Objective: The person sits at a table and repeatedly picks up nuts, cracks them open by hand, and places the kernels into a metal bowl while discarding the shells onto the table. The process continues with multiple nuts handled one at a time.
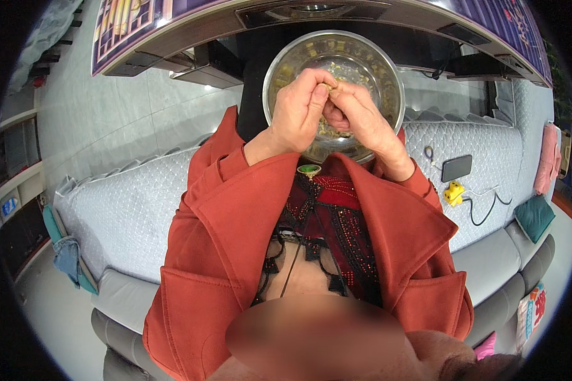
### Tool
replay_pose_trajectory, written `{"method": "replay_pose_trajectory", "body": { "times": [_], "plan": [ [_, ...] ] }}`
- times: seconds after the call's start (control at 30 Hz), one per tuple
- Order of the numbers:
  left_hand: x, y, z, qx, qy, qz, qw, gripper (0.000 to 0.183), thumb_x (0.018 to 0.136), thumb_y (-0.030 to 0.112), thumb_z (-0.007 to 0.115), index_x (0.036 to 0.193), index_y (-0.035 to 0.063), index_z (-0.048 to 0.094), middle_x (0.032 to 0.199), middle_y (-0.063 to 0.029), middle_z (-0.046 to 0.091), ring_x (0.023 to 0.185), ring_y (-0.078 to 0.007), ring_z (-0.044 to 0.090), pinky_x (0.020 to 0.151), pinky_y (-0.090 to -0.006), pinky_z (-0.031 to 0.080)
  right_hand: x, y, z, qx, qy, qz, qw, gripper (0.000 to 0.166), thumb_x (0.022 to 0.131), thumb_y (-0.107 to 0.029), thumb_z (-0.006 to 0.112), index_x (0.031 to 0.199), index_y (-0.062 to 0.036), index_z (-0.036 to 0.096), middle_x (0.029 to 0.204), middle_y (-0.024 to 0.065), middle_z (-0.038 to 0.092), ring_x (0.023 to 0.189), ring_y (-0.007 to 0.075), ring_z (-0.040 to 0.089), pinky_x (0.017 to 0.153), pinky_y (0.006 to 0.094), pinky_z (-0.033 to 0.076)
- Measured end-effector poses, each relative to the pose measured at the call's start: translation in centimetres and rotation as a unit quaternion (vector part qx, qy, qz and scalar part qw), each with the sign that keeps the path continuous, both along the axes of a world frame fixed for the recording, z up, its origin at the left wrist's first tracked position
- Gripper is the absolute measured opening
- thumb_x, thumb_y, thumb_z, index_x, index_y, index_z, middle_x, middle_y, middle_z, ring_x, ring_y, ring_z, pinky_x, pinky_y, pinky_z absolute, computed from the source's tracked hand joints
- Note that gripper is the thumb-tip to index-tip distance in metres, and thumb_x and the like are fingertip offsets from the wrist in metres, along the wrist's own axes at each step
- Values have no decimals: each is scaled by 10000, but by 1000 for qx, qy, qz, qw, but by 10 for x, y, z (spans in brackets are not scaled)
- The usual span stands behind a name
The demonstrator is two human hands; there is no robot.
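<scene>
My left hand (298, 107) and my right hand (360, 109) meet over a round stainless steel basin (272, 62). Between their thumbs and fingertips they pinch a small yellowish piece (327, 87), mostly covered by the fingers. What kind of food or plant it is, I cannot tell. Small yellow and greenish bits (336, 70) lie scattered on the basin floor, partly hidden beneath my hands. The near rim of the basin is close to my red coat (248, 209).
A low table (181, 35) with a printed purple top stands beyond the basin. On the quilted sofa cover (124, 209) to my right lie a phone (456, 168), a yellow plug adapter (454, 193) and a black cable (479, 224). A teal cushion (535, 219) sits farther right.
</scene>
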State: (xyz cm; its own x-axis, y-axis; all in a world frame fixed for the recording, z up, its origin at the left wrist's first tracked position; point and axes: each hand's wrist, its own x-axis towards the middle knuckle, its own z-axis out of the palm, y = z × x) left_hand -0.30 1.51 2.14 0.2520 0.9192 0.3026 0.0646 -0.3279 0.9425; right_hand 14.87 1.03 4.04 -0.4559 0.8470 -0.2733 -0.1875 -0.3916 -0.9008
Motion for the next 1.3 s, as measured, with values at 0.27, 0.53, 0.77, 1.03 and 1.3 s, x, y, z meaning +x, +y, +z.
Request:
{"method": "replay_pose_trajectory", "body": {
  "times": [0.27, 0.53, 0.77, 1.03, 1.3],
  "plan": [
    [10, -1, -7, 115, 82, 90, 986, 151, 948, 88, 410, 970, 2, 531, 801, -144, 579, 648, -249, 581, 600, -333, 457, -12, 2, -3, 90, -139, -69, 984, 241, 835, -143, 455, 811, 47, 602, 632, 4, 531, 617, 77, 455, 535, 267, 379],
    [16, 6, -3, -82, -63, 46, 994, 207, 996, 162, 369, 960, 33, 526, 675, 1, 488, 537, -83, 423, 493, -242, 349, -15, 2, -11, 163, -158, -135, 965, 230, 805, -99, 448, 827, 59, 613, 632, 83, 580, 617, 121, 537, 564, 314, 432],
    [-3, 14, -4, -351, -240, -151, 892, 282, 1019, 259, 340, 970, 77, 549, 633, 68, 353, 517, -30, 281, 467, -191, 240, -2, 4, 1, 276, -294, -65, 913, 194, 770, -72, 460, 795, 57, 603, 703, 184, 627, 661, 297, 630, 590, 357, 479],
    [-8, 25, -11, -421, -359, -235, 799, 295, 1011, 281, 348, 1013, 67, 552, 610, 58, 349, 486, -42, 287, 451, -194, 246, -6, 2, -3, 395, -331, -121, 849, 108, 727, -49, 504, 755, 23, 580, 655, 184, 557, 608, 367, 568, 531, 434, 447],
    [-9, 26, -13, -419, -389, -273, 774, 261, 1004, 286, 370, 1025, 82, 530, 586, 63, 348, 474, -36, 293, 433, -191, 235, -8, 2, -3, 455, -351, -136, 807, 107, 757, -45, 488, 775, 22, 570, 644, 180, 530, 579, 331, 554, 511, 382, 421]
  ]
}}
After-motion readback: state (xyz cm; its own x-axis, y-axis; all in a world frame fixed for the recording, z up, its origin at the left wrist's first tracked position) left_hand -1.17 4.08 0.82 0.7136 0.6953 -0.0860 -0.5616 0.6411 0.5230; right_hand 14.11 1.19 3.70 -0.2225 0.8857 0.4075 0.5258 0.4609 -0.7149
